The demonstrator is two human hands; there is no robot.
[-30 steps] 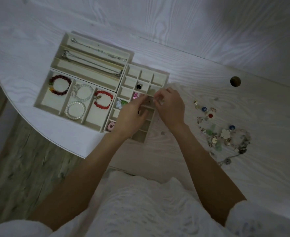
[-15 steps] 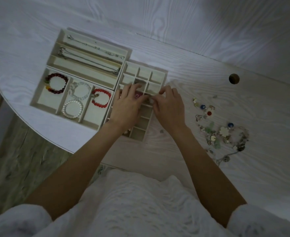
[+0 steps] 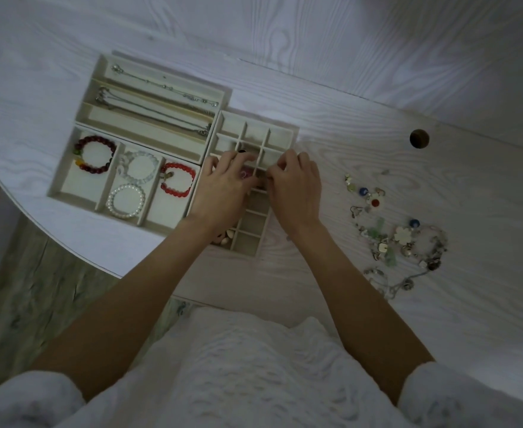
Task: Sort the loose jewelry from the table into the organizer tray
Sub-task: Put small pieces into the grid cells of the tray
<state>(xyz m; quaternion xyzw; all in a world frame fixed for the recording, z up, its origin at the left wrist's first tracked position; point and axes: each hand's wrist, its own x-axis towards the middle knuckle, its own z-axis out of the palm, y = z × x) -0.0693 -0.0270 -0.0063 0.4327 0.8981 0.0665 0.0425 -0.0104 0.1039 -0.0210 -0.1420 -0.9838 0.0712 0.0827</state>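
- White-sleeved arms reach forward; left hand (image 3: 223,189) rests fingers spread over the grid tray (image 3: 255,135), holding nothing visible.
- Right hand (image 3: 297,188), fingertips pinched beside the left; what it holds cannot be told.
- Loose jewelry (image 3: 399,239) lies well right of that hand, with open table (image 3: 331,88) between.
- Risk: a small piece dropping into the wrong cell, since both hands crowd the narrow dividers.
- Bracelet tray (image 3: 65,180), left of the hands, sits near the curved table edge.

The room is dim, with a cool bluish cast. Soft light falls across the tabletop (image 3: 377,97) from the far side, corners darken, edges bend with wide-angle distortion, and fine detail looks soft and grainy.
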